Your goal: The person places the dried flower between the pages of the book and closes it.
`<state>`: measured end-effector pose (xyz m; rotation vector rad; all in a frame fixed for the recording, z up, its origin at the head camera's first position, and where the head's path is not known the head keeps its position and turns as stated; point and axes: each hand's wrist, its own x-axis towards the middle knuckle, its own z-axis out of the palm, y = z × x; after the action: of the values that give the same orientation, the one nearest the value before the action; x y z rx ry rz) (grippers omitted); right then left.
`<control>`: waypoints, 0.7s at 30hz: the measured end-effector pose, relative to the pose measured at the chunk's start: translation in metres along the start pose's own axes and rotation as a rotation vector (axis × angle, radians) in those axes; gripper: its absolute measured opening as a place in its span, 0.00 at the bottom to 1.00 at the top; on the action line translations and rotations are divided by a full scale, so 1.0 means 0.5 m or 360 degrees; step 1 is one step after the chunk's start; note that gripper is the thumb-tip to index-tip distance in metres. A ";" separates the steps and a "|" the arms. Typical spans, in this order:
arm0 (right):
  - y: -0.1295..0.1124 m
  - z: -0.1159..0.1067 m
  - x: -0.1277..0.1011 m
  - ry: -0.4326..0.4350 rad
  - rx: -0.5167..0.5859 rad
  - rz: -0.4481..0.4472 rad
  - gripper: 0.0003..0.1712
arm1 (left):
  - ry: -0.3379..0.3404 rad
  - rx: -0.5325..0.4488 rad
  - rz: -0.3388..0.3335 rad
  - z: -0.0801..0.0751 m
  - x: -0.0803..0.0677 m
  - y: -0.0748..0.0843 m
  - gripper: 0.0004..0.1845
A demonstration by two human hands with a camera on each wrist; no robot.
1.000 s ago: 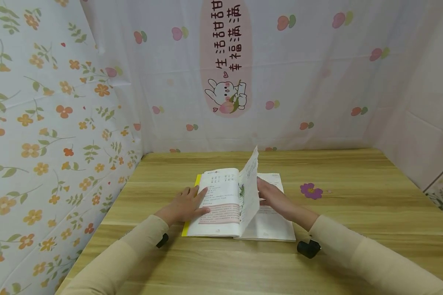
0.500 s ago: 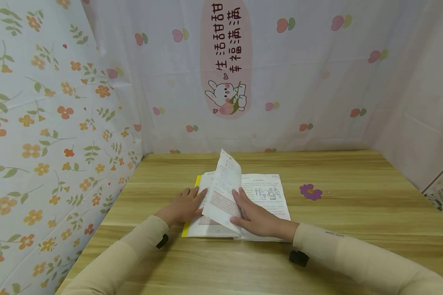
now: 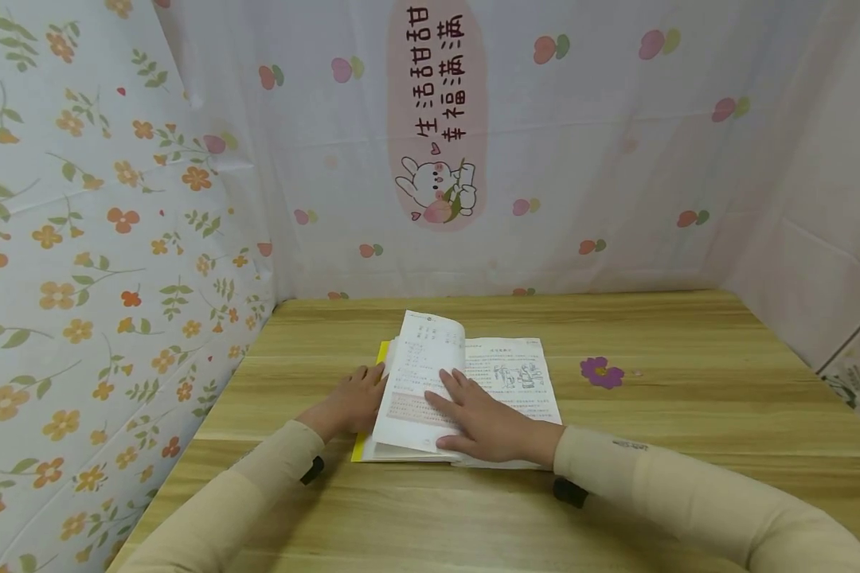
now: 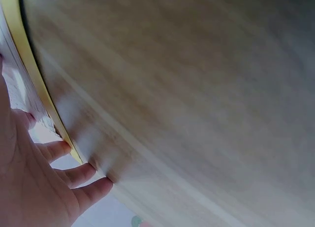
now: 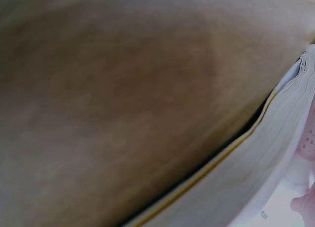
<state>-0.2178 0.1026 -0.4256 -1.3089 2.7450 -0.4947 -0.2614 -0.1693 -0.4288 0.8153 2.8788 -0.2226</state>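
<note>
An open book (image 3: 519,378) with a yellow cover edge (image 4: 37,77) lies on the table. My right hand (image 3: 490,422) rests with extended fingers on a page (image 3: 416,374) that lies over to the left, its outer edge slightly raised. At the book's left edge is my left hand (image 3: 358,400), its thumb side partly covered by that page. In the left wrist view its fingers are spread, with tips at the yellow cover and the table. The right wrist view shows the book's thick page edges (image 5: 241,173) and only a sliver of my right fingers (image 5: 306,205).
A purple paper-like flower (image 3: 602,372) lies on the wooden table (image 3: 688,430), right of the book. Behind hangs a patterned cloth (image 3: 580,175) with a rabbit print, and a floral cloth (image 3: 100,263) hangs at the left.
My right hand has swept a page from upright over to the left and now lies on it, exposing a right page with drawings. My left hand has stayed at the left edge.
</note>
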 end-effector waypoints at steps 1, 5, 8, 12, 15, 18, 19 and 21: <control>0.000 0.001 0.001 -0.0007 -0.0022 -0.0031 0.42 | -0.0004 -0.0013 -0.0004 -0.001 0.000 0.000 0.36; -0.001 0.003 0.004 -0.0023 -0.0055 -0.0086 0.40 | -0.0018 -0.0073 -0.0018 -0.006 -0.002 -0.002 0.34; -0.001 0.004 0.009 -0.0037 -0.0086 -0.0106 0.39 | -0.0010 -0.0130 -0.0025 -0.007 -0.003 -0.007 0.32; -0.001 0.004 0.013 -0.0037 -0.0154 -0.0165 0.37 | 0.0023 -0.0164 -0.0019 -0.003 -0.003 -0.015 0.31; -0.002 0.002 0.015 -0.0039 -0.0195 -0.0207 0.36 | 0.0062 -0.0180 -0.0001 0.000 -0.003 -0.019 0.29; -0.003 0.001 0.015 -0.0055 -0.0229 -0.0225 0.36 | 0.0094 -0.0218 0.0000 -0.001 -0.004 -0.020 0.28; -0.003 0.000 0.016 -0.0061 -0.0245 -0.0228 0.36 | 0.0103 -0.0236 -0.0006 -0.003 -0.003 -0.020 0.28; -0.004 0.000 0.017 -0.0077 -0.0278 -0.0226 0.36 | 0.0123 -0.0270 -0.0028 -0.006 -0.002 -0.019 0.28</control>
<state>-0.2219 0.0951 -0.4242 -1.5410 2.7207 -0.2317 -0.2657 -0.1772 -0.4247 0.7841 2.9267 0.0527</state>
